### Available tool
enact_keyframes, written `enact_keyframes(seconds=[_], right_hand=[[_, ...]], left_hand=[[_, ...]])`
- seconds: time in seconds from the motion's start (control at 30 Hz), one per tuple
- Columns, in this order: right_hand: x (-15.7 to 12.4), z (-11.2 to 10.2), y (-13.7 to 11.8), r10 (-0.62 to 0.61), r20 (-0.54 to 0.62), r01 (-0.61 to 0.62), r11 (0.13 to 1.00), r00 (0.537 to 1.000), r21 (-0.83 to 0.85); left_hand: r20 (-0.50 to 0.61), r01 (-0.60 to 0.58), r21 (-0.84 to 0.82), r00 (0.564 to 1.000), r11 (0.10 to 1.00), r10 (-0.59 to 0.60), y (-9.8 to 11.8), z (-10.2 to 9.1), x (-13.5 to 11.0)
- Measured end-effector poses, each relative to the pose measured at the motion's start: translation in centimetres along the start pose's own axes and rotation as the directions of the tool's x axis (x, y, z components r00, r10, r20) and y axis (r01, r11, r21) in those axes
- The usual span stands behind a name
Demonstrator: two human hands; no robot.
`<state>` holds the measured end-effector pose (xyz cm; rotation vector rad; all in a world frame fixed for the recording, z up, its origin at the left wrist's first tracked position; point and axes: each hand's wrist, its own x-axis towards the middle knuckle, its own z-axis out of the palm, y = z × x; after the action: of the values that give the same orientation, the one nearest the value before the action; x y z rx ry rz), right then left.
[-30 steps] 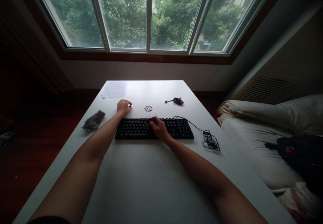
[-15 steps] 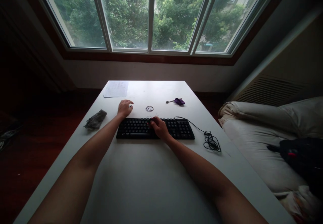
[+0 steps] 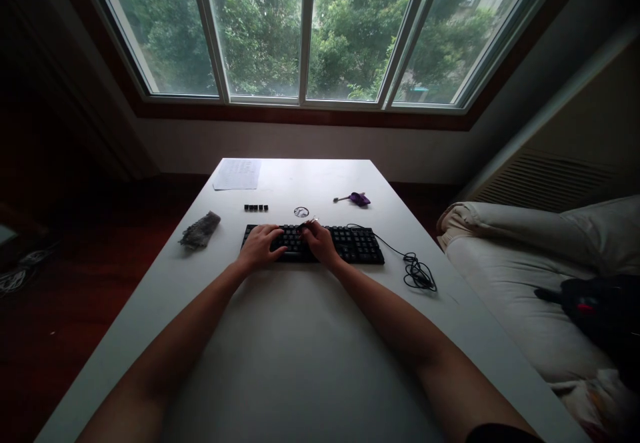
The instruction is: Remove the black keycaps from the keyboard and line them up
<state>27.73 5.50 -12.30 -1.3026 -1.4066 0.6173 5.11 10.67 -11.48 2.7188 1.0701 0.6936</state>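
Observation:
A black keyboard [image 3: 360, 244] lies across the middle of the white table [image 3: 300, 356]. My left hand [image 3: 263, 244] rests on its left part, fingers lying flat over the keys and holding nothing. My right hand [image 3: 321, 242] is over the middle keys, fingers pinched on a thin wire tool [image 3: 311, 221] that sticks up at the keyboard's far edge. A short row of black keycaps [image 3: 256, 208] lies on the table just behind the keyboard's left end. A small ring-shaped object [image 3: 301, 212] sits next to them.
The keyboard's black cable [image 3: 417, 274] is coiled at its right. A grey fuzzy cloth [image 3: 200, 230] lies at the left edge, a paper sheet [image 3: 237, 174] at the far left corner and a purple object [image 3: 358, 198] at the far right. A pale sofa [image 3: 505, 256] stands to the right.
My left hand has drawn back from the spot behind the keyboard onto the keys, and the row of keycaps now shows there. My right hand stays on the middle keys.

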Motion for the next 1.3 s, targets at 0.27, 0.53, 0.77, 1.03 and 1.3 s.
enact_keyframes(seconds=[0.27,0.53,0.77,1.03,1.3], right_hand=[[2.0,0.2,1.1,0.015,-0.075,-0.015,1.0,0.997,0.0],[3.5,0.5,1.6,0.056,-0.084,-0.053,0.998,0.995,0.04],[4.7,0.9,2.1,0.03,-0.054,-0.026,0.997,0.998,0.073],[7.1,1.0,2.2,0.094,-0.028,-0.092,0.994,0.995,0.052],[10.6,1.8,1.9,0.046,0.132,-0.052,0.998,0.99,0.041]], left_hand=[[0.024,-0.046,0.061,0.999,0.997,0.045,-0.6,0.3,0.7],[0.005,-0.041,0.062,0.999,0.997,0.041,-1.4,0.5,1.6],[-0.027,0.005,0.072,1.0,0.997,-0.003,-2.0,0.4,0.8],[-0.038,0.011,0.068,0.999,0.998,-0.009,-2.1,0.4,0.2],[-0.01,-0.019,0.076,1.0,0.997,0.02,-1.7,1.0,0.5]])
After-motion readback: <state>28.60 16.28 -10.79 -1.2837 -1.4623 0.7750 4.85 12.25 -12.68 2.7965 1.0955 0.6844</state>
